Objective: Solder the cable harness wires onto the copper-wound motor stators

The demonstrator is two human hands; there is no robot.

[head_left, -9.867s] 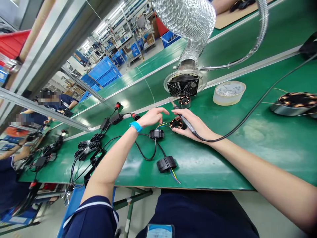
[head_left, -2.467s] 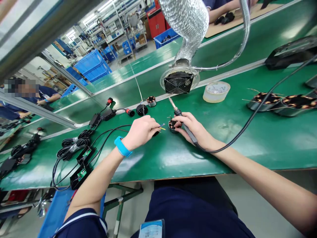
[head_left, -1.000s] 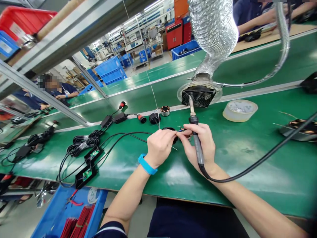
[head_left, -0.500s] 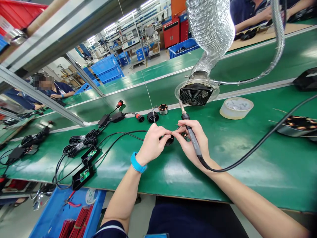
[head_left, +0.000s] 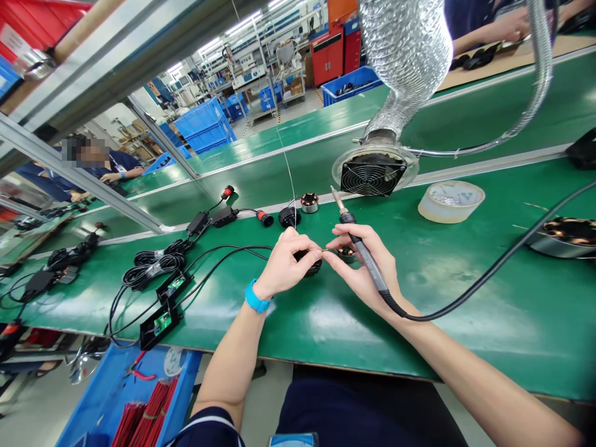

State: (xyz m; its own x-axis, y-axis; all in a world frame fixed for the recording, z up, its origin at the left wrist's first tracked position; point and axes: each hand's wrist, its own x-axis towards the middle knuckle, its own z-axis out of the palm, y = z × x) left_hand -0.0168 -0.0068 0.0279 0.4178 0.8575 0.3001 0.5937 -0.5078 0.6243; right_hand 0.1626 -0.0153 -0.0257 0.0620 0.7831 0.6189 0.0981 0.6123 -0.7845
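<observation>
My right hand (head_left: pixel 356 280) is closed around a soldering iron (head_left: pixel 369 266), whose bare tip points up and away from me. Its thumb and forefinger also meet a thin wire (head_left: pixel 325 250) at the fingertips of my left hand (head_left: pixel 288 261). That left hand is pinched shut on the wire. From overhead a thin pale strand (head_left: pixel 292 180), probably solder wire, runs down to the left hand. Partly hidden below the left fingers is a black round part (head_left: pixel 315 267). A small copper-wound motor stator (head_left: pixel 347 252) shows behind the right fingers.
Beyond my hands sit another stator (head_left: pixel 309 202) and a black round housing (head_left: pixel 288 216). A fume extractor fan (head_left: pixel 372 177) hangs ahead. Tape roll (head_left: pixel 451 202) and larger stator (head_left: pixel 565 236) lie right; cables (head_left: pixel 156 267) and open circuit boxes (head_left: pixel 159 326) left.
The view has shifted slightly. The soldering iron's tip has tilted a little to the left, away from the fan. Both hands stay together at the wire.
</observation>
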